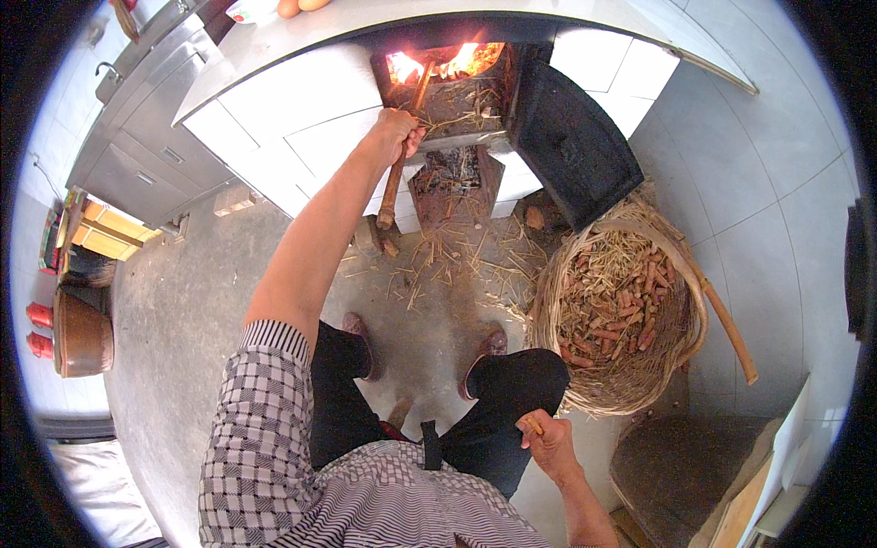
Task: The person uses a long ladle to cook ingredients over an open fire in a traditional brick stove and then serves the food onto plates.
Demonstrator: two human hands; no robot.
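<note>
My left hand (397,131) is closed around a brown stick (392,192), which looks like bamboo. Its far end reaches into the firebox of a white-tiled stove (329,82), where a bright fire (473,60) burns. The near end hangs above the floor in front of the tiles. Straw and ash lie on the firebox ledge (462,106). To the right of the opening, the black stove door (575,137) is swung wide. My right hand (551,442), beside my right knee, grips a small tan piece (533,426), perhaps wood; my fingers hide most of it.
A wicker basket (616,399) of straw and short reddish-brown pieces stands right of my knee, a stick (730,332) leaning at its rim. Loose straw (445,253) litters the concrete floor. Eggs (288,8) rest on the countertop. A brown pot (83,335) stands far left.
</note>
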